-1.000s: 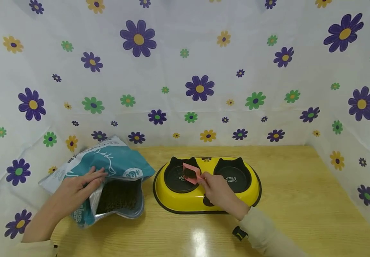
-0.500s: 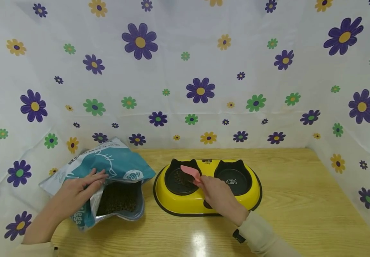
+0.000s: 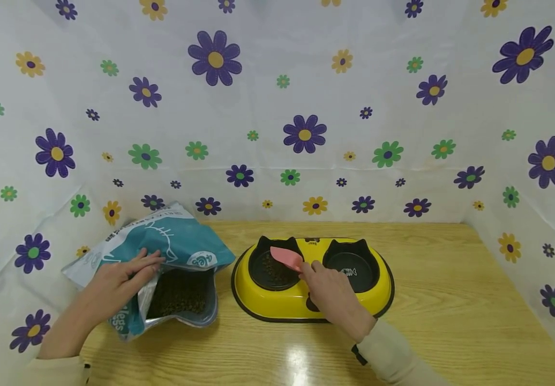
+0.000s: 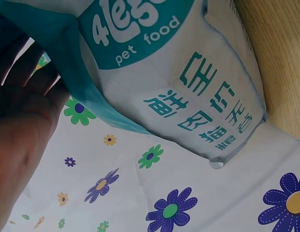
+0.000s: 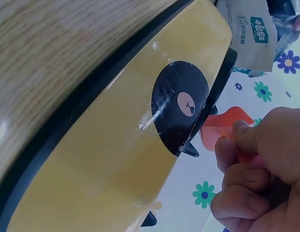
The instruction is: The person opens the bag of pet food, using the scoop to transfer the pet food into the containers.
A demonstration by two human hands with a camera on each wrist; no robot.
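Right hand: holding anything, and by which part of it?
Yes, the right hand grips the pink scoop by its handle.

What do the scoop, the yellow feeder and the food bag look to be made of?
Scoop: probably smooth plastic, evenly pink and thin-walled.
Yellow feeder: glossy, likely plastic, judging by bright reflections; painted metal isn't excluded.
Food bag: probably laminated plastic film, given its soft folds and silvery inside.

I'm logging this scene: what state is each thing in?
Bag: open, kibble inside
Left bowl: some kibble in it
Right bowl: no kibble in its visible part
Scoop: tilted over the left bowl
Feeder: standing flat on the table
Left hand: resting on the bag
Right hand: gripping the scoop
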